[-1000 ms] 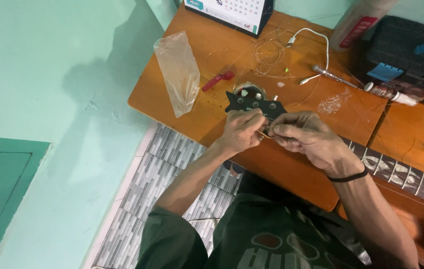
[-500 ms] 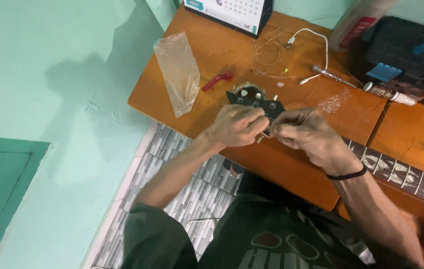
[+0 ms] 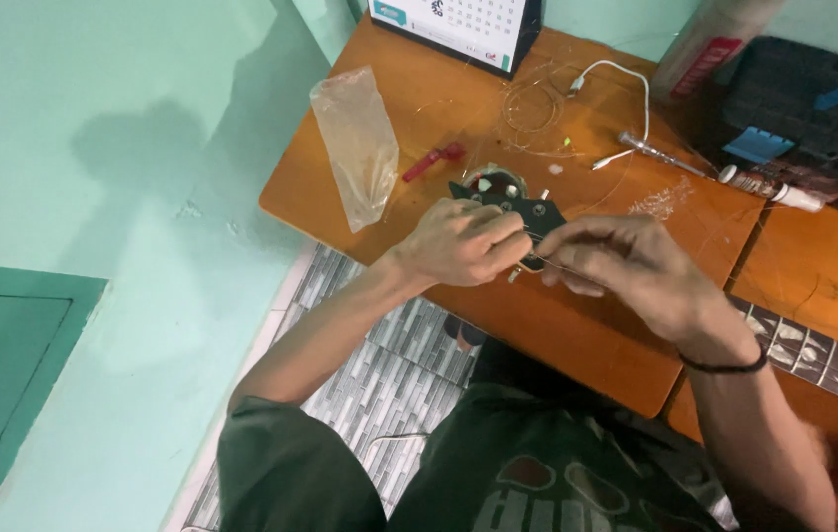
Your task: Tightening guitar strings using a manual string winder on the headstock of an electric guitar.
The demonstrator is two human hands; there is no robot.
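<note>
A black guitar headstock (image 3: 512, 197) lies flat on the orange wooden bench (image 3: 576, 325), a little in from its near edge, with its tuning pegs showing as small pale dots. The left hand (image 3: 460, 241) rests on the lower left part of it, fingers curled in a narrow grip against its edge; whether they pinch a peg or only press on it cannot be told. The right hand (image 3: 626, 264) hovers just beside, at the lower right, thumb and fingertips drawn together on a thin wire-like string (image 3: 547, 264) that runs toward the headstock. A dark band (image 3: 726, 366) circles the right wrist. To the right the fretboard (image 3: 813, 350), with pale inlays, runs off along the bench. Farther out on the bench lie a crumpled clear plastic bag (image 3: 358, 143), a small red tool (image 3: 434, 161), loose coils of fine string (image 3: 532, 108), a white cable (image 3: 626, 89), a slim metal screwdriver (image 3: 660, 153) and a small tube (image 3: 769, 187). A desk calendar (image 3: 453, 25) stands at the far edge, and a dark case with blue trays (image 3: 803, 108) sits at the far right. The bench stands against a pale green wall (image 3: 123, 128), above a floor of grey patterned tiles (image 3: 379, 365), with a darker green panel (image 3: 5, 355) low at the left.
</note>
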